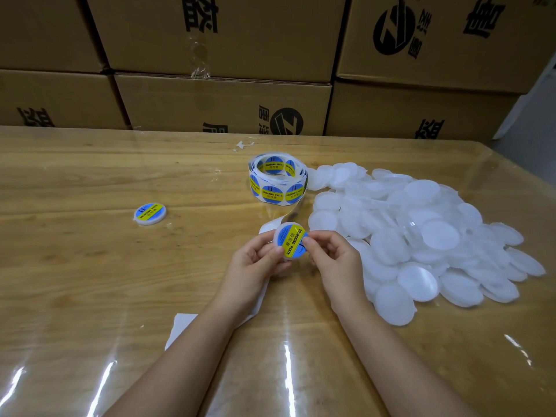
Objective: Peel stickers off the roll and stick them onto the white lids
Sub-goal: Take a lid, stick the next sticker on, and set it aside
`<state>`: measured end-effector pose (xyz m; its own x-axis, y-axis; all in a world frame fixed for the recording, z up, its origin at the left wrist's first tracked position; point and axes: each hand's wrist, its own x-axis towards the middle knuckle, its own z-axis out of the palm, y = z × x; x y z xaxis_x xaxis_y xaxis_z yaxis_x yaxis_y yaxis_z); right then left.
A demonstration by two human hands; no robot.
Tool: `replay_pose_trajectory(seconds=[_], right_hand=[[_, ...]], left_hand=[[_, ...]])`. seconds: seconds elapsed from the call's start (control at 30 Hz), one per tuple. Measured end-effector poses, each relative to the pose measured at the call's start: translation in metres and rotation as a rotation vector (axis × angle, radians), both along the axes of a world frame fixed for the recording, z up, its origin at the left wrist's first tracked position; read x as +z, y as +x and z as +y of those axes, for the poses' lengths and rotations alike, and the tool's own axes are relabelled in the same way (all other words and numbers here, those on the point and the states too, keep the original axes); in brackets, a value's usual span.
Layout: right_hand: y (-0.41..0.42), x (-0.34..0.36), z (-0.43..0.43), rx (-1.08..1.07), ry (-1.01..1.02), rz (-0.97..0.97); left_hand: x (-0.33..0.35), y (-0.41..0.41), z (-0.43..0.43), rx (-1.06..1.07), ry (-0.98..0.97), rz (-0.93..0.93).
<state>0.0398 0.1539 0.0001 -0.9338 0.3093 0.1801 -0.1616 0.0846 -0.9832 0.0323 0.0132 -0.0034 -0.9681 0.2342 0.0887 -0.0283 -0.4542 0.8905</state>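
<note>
Both hands hold one white lid above the table, with a blue and yellow round sticker on its top. My left hand grips its left lower edge; my right hand pinches its right edge, thumb on the sticker. Behind it stands the sticker roll, its empty backing strip trailing toward my hands. A large heap of bare white lids lies to the right. One lid with a sticker on it lies flat at the left.
The wooden table is covered by a glossy clear sheet. Stacked cardboard boxes wall off the far edge. White backing paper lies under my left forearm. A small torn scrap sits behind the roll.
</note>
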Motion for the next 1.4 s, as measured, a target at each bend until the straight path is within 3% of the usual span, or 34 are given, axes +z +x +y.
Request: replay_pose_trajectory(seconds=[0.27,0.57,0.77,1.1,1.4], right_hand=[[-0.001,-0.003,0.0,-0.011,0.028,-0.008],[0.002,-0.005,-0.003,-0.074,0.234,0.005],[0.003,-0.003,-0.004,-0.066,0.281,-0.064],[0.016,0.007,-0.009,0.282,0.373,0.018],[0.017,0.008,-0.008,0.213,0.387,0.029]], left_hand=[[-0.001,0.001,0.001,0.01,-0.029,0.018],[-0.002,0.003,0.001,0.061,-0.209,0.134],[0.003,0.003,-0.002,0.1,0.036,0.011],[0.006,0.002,-0.002,0.08,0.096,-0.049],[0.003,0.001,-0.001,0.069,0.028,-0.011]])
